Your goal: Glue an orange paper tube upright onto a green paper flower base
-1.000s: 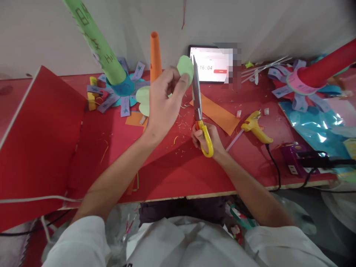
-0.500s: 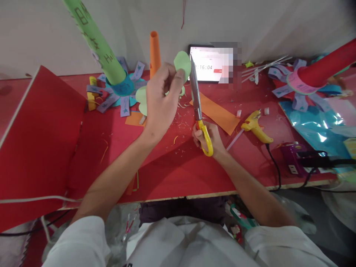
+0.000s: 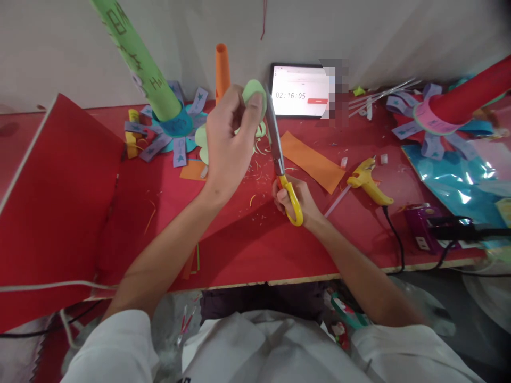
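A rounded piece of light green paper (image 3: 254,90) is pinched between the thumb and fingers of my left hand (image 3: 231,141), raised above the table. My right hand (image 3: 293,199) grips a pair of scissors (image 3: 276,141) by the yellow handles. Their long metal blades look closed and point up and away, with the tips beside the paper's right edge. Whether blade and paper touch, I cannot tell. Behind my left hand lie more light green paper pieces (image 3: 202,143), partly hidden by it.
An orange paper strip (image 3: 313,162), a yellow glue gun (image 3: 367,183) and a purple power box (image 3: 425,226) lie to the right. A tablet (image 3: 299,90) leans on the wall. Left stand a green paper tube (image 3: 139,64), an orange tube (image 3: 222,72) and a red board (image 3: 59,197).
My left hand has shifted slightly left and down with the green paper, which has turned a little. The scissors have moved slightly left with my right hand.
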Action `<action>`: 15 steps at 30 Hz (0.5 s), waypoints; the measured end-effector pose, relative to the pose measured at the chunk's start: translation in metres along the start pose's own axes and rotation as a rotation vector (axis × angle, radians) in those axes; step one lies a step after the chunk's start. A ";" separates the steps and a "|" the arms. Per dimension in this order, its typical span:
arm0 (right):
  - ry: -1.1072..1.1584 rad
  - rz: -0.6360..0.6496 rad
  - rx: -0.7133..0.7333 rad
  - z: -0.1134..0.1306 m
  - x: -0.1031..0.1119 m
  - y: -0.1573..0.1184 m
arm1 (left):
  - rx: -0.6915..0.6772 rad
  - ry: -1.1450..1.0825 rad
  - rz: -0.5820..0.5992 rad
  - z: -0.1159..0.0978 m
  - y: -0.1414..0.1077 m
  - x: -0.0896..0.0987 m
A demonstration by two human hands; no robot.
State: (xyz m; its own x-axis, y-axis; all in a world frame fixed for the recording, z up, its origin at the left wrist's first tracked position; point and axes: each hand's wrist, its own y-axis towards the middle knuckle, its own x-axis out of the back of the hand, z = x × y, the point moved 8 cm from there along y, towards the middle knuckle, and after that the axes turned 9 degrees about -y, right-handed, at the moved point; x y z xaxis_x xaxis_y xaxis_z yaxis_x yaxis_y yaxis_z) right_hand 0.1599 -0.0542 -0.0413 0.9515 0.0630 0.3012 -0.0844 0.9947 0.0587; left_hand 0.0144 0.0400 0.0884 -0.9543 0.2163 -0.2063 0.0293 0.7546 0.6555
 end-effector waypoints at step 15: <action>0.073 -0.008 0.039 -0.002 -0.003 0.000 | 0.017 0.069 0.075 0.002 -0.004 -0.004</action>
State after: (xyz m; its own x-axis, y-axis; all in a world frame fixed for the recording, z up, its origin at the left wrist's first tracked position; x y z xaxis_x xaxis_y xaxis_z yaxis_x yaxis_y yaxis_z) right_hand 0.1573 -0.0538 -0.0440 0.9712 0.0620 0.2301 -0.0865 0.9914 0.0979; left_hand 0.0188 0.0371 0.0856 -0.9675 0.2295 -0.1062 0.1056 0.7484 0.6548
